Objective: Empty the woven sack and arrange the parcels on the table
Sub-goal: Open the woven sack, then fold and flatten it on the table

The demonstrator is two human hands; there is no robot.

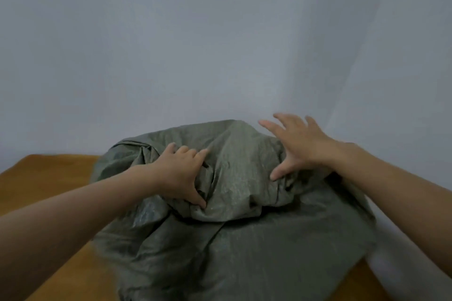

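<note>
A bulky grey-green woven sack (234, 234) lies on the wooden table (46, 178), bulging and creased, its mouth not visible. My left hand (181, 173) presses on the sack's upper left, fingers curled into a fold of the fabric. My right hand (296, 144) hovers over the upper right of the sack with fingers spread, the thumb tip touching the fabric. No parcels show; whatever is inside the sack is hidden.
A plain pale wall (220, 44) rises right behind the table and sack. Bare orange-brown tabletop shows at the left and at the lower right corner. A white shape (381, 259) sits by the sack's right edge.
</note>
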